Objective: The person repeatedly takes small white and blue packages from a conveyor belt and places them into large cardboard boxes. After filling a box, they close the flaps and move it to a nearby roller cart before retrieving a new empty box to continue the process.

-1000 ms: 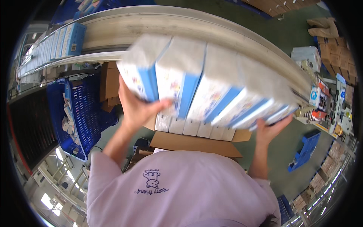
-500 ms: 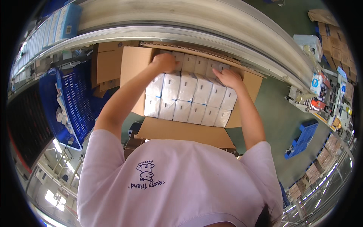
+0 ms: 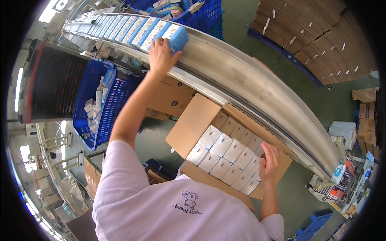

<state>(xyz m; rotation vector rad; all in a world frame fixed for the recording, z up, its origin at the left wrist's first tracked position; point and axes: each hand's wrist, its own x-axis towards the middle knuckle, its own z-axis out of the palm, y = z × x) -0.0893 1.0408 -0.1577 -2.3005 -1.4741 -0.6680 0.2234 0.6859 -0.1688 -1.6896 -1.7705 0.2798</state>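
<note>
My left hand (image 3: pixel 160 56) reaches up to the conveyor. Its fingers rest against the front end of a row of blue-and-white packs (image 3: pixel 155 32), thumb spread apart beside the blue end pack (image 3: pixel 177 39). I see no firm grip around a pack. My right hand (image 3: pixel 269 160) is over the right side of an open cardboard carton (image 3: pixel 193 124), fingers stretched and holding nothing. White wrapped packs (image 3: pixel 221 144) fill the carton in rows. The far row sits lower, in shadow, than the nearer ones. The carton's flaps are folded outward.
The metal conveyor (image 3: pixel 241 76) curves past the carton's far side. A blue crate (image 3: pixel 116 88) with loose packs stands at left; another blue crate (image 3: pixel 201 18) is beyond the conveyor. Stacked flat cardboard (image 3: pixel 297 36) lies far right. A blue pallet (image 3: pixel 313 227) lies lower right.
My view has turned left. My left hand has left the carton's far row for the packs on the conveyor. My right hand has drawn back to the carton's right side.
</note>
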